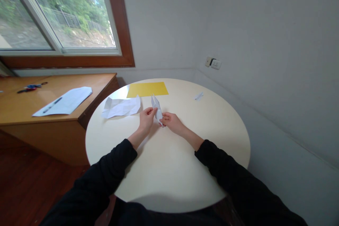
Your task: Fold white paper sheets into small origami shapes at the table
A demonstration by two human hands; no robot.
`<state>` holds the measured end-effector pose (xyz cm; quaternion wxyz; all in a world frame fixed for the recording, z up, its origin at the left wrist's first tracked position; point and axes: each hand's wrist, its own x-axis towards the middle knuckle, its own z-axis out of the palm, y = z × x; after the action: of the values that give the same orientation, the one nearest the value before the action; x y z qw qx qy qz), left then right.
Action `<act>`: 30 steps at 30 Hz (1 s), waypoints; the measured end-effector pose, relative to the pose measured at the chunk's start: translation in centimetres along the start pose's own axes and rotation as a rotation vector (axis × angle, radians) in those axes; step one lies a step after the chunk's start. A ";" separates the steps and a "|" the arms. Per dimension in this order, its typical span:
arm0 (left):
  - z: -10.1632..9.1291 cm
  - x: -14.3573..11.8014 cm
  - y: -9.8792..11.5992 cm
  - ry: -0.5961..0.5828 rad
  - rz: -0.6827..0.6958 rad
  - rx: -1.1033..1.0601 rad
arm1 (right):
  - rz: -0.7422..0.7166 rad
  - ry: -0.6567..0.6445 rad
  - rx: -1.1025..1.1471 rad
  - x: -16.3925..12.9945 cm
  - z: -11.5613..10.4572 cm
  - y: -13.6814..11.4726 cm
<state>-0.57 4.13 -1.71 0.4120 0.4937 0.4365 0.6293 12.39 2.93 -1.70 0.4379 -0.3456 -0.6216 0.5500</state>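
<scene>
Between my two hands is a folded piece of white paper (156,106), held tilted a little above the round table. My left hand (146,118) pinches it along its left side, thumb on the near face. At its lower right end, the fingers of my right hand (171,122) close on the paper. Some of the right fingertips are hidden behind it. A creased white sheet (120,107) lies just left of my left hand. Beyond the folded paper rests a flat yellow sheet (147,89).
The round cream table (172,173) has a small folded white paper strip (198,96) at its far right. On the wooden desk (97,90) at left lie white papers (71,100), a dark pen (52,105) and scissors (33,87). Walls stand behind and right.
</scene>
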 end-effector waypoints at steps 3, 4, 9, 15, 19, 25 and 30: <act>-0.1 0.0 -0.1 0.014 0.008 0.017 | 0.008 -0.043 -0.008 -0.1 -0.1 0.0; -0.1 0.0 -0.1 0.019 0.013 0.024 | 0.009 -0.061 -0.012 -0.1 -0.1 -0.1; -0.1 -0.1 0.0 0.015 0.032 0.044 | 0.008 -0.076 -0.101 -0.5 -0.4 -0.5; -0.4 0.2 0.0 -0.046 -0.013 0.016 | 0.006 0.021 -0.078 -0.4 -0.4 -0.3; -0.1 0.1 0.1 -0.157 -0.082 -0.032 | -0.069 0.204 -0.053 0.2 -0.8 0.1; 0.3 -0.6 0.5 -0.280 -0.129 -0.051 | -0.156 0.356 -0.118 0.5 -1.4 0.1; 0.2 -0.8 1.0 -0.319 -0.042 0.037 | -0.207 0.375 -0.165 0.4 -1.3 0.0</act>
<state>-0.32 3.09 -0.92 0.4800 0.5857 0.3874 0.5258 13.47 3.83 -1.66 0.5701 -0.4108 -0.6045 0.3753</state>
